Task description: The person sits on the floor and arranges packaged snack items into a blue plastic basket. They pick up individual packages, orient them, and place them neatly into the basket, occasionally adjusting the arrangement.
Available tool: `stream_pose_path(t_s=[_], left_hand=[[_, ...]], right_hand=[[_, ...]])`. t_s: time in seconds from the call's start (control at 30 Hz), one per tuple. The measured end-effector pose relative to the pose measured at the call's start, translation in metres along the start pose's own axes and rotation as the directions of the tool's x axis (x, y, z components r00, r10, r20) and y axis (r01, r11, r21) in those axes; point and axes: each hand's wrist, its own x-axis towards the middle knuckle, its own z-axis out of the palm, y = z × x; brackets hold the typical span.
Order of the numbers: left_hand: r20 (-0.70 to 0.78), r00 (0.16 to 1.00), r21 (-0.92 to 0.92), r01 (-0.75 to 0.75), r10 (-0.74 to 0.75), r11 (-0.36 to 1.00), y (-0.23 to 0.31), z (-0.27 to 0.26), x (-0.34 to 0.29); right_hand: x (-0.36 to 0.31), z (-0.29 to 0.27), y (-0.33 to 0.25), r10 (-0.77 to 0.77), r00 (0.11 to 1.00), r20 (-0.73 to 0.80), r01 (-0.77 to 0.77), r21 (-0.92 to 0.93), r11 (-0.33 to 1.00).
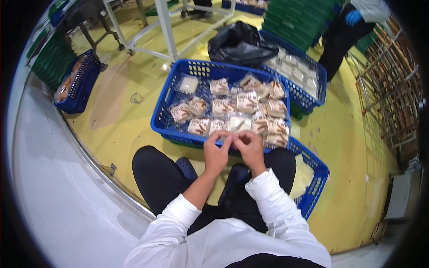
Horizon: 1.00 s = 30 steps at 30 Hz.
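Note:
My left hand (216, 152) and my right hand (251, 149) meet over the near edge of a blue plastic crate (161, 117). Both hands are closed, thumbs and fingers pinched close together at the near edge of a clear plastic packet (240, 124) with pale contents. Exactly how each fingertip grips the film is too small to tell. Inside the crate lie several similar packets with printed cream-and-brown fronts, one of them a printed packet (246, 102) near the middle. A plain white-faced packet (188, 85) lies apart at the crate's far left.
At my right knee stands another blue crate (318, 187) with pale yellow sheets. Behind are a black plastic bag (239, 44), a crate of white packets (297, 73) and stacked green crates (297, 22). Another person (346, 38) stands far right, near metal racks (380, 85).

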Motion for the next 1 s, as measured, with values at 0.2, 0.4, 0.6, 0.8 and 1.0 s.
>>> stream_pose_path(t_s=[0.2, 0.4, 0.6, 0.8, 1.0], left_hand=[[-0.15, 0.977, -0.373, 0.089, -0.154, 0.924, 0.012, -0.028, 0.021], [-0.238, 0.971, -0.23, -0.082, 0.026, 0.97, 0.018, 0.002, 0.035], [0.182, 0.885, -0.029, -0.432, 0.43, 0.901, 0.039, 0.057, 0.011], [0.545, 0.583, -0.038, -0.701, 0.602, 0.713, 0.047, 0.072, 0.04], [0.178, 0.94, 0.309, -0.334, 0.29, 0.891, -0.006, 0.032, 0.07]], right_hand=[[0.005, -0.091, -0.02, -0.108, 0.859, -0.501, 0.003, -0.205, 0.979], [-0.11, -0.397, 0.14, -0.159, 0.809, -0.565, -0.512, -0.812, 0.28], [-0.061, -0.247, 0.029, 0.178, 0.913, -0.367, -0.238, -0.125, 0.963], [0.028, -0.16, -0.051, 0.116, 0.981, -0.154, -0.071, 0.271, 0.96], [0.057, -0.139, -0.011, -0.058, 0.952, -0.301, 0.134, 0.24, 0.962]])
